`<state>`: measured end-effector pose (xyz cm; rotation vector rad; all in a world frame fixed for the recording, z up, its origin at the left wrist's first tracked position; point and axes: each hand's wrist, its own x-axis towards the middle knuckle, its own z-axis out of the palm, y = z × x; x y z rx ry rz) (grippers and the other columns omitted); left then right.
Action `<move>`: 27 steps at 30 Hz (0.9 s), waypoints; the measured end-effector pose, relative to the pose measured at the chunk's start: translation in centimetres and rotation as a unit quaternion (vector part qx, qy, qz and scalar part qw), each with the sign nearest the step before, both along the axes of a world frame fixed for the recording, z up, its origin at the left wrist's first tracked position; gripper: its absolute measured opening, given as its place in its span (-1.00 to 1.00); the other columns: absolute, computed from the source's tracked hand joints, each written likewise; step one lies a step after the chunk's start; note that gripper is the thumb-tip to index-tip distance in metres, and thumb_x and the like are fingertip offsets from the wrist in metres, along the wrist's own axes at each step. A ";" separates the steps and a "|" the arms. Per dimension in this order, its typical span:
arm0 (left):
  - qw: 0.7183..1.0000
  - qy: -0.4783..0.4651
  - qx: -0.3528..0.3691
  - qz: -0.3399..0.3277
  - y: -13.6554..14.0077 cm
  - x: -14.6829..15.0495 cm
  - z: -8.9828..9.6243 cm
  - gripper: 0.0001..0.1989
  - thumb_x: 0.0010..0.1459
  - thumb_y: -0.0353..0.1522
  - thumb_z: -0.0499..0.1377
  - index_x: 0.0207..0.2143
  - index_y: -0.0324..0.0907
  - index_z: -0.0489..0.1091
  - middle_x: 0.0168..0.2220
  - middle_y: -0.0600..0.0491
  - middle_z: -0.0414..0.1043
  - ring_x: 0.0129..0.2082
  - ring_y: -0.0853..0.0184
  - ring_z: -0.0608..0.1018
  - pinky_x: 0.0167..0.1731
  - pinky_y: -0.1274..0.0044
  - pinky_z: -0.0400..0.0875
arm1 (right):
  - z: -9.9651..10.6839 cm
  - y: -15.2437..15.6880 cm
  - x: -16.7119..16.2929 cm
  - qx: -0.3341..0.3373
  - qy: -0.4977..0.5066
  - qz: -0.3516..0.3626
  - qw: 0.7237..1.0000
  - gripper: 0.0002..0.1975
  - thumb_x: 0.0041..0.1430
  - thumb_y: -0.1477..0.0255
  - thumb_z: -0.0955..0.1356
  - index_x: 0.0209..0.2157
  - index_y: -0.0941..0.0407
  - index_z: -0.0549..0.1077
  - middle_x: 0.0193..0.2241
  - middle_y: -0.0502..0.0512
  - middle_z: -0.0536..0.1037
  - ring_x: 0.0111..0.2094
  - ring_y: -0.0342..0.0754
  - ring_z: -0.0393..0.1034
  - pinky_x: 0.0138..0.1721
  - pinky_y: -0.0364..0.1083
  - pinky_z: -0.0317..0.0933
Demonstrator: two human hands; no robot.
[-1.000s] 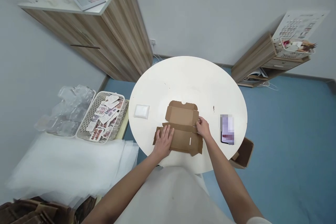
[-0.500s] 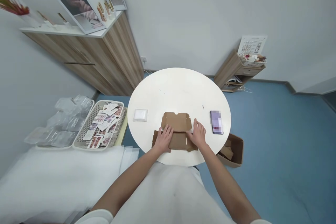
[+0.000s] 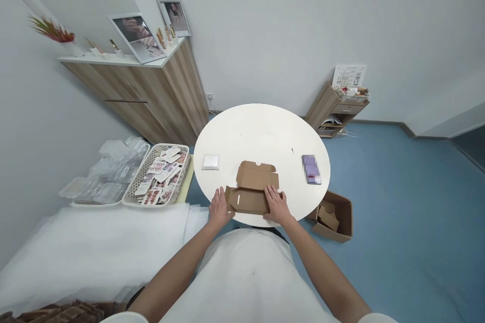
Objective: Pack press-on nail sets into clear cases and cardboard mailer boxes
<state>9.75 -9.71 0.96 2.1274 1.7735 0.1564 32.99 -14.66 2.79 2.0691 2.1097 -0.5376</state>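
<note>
A brown cardboard mailer box lies unfolded at the near edge of the white round table, its lid panel spread out toward the far side. A small white strip shows on the left part of its base. At the box's left end, my left hand has its fingers stretched forward beside the raised side flap, thumb near the front corner. My right hand is bent over the right end, fingertips on the inside of the box and thumb at its front edge, gripping that side.
On the table lie a white packet and a phone. Baskets of cards and clear plastic cases stand at left. An open carton with cardboard pieces sits on the floor at right.
My left hand has gone from the middle of the box to its left end. My right hand has come down onto the right end. The box has turned slightly, and the camera view has shifted.
</note>
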 end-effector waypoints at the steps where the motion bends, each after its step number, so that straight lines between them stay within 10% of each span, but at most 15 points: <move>1: 0.999 -0.037 -0.008 0.004 0.0 -0.8 -0.5 -0.07 -0.15 -0.30 0.18 0.18 -0.31 -0.30 0.12 -0.30 0.01 0.10 0.04 0.17 -0.05 0.26 0.15 | 0.0 0.0 -0.1 0.000 0.003 -0.003 1.000 0.07 -0.24 0.24 0.38 0.19 0.10 -0.34 0.22 0.18 -0.24 0.21 0.09 -0.49 0.09 0.20 -0.43; 9: 0.984 -0.168 -0.058 0.025 1.6 -1.2 -1.1 -0.62 -0.03 -0.43 0.08 -0.09 -0.27 0.25 -0.18 -0.08 0.37 -0.19 0.28 0.43 -0.21 0.46 0.31 | -0.7 -0.1 -1.3 0.016 0.022 -0.012 1.000 0.10 -0.26 0.26 0.41 0.19 0.09 -0.35 0.22 0.20 -0.24 0.21 0.07 -0.45 0.08 0.16 -0.34; 27: 0.971 -0.235 -0.045 0.004 0.0 1.0 1.8 -0.59 -0.02 -0.24 0.10 -0.12 -0.25 0.28 -0.18 -0.07 0.34 -0.27 0.31 0.45 -0.27 0.48 0.37 | -0.7 0.2 -2.3 0.004 0.014 -0.020 1.000 0.12 -0.28 0.29 0.42 0.18 0.10 -0.37 0.22 0.19 -0.26 0.21 0.08 -0.47 0.07 0.15 -0.26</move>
